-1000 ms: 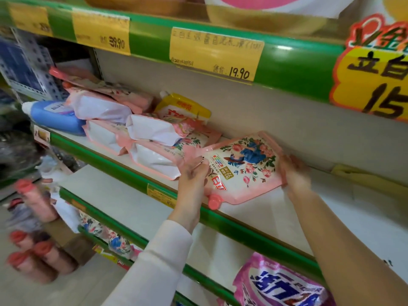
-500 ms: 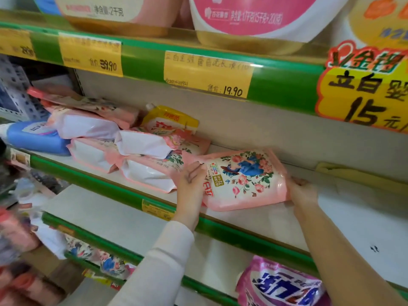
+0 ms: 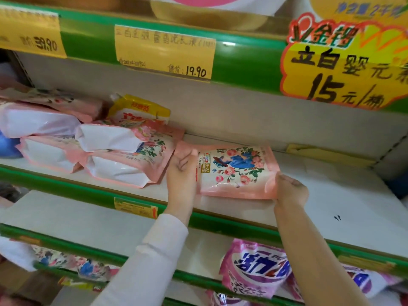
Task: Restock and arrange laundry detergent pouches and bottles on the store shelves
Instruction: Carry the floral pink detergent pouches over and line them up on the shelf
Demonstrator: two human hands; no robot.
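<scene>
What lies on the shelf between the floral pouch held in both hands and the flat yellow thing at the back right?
Nothing: in the head view the stretch between the floral pouch and the flat yellow thing is bare white shelf.

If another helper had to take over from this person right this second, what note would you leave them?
Left hand: grips the left edge of the pink floral pouch.
Right hand: grips its lower right corner.
Where: the pouch lies face up on the middle shelf, just right of the pile of matching pouches; a yellow pouch sits behind the pile.
Done: several pouches are piled at the left.
Left: release this one, probably line it up with the pile, then fill the bare shelf space to the right.
</scene>
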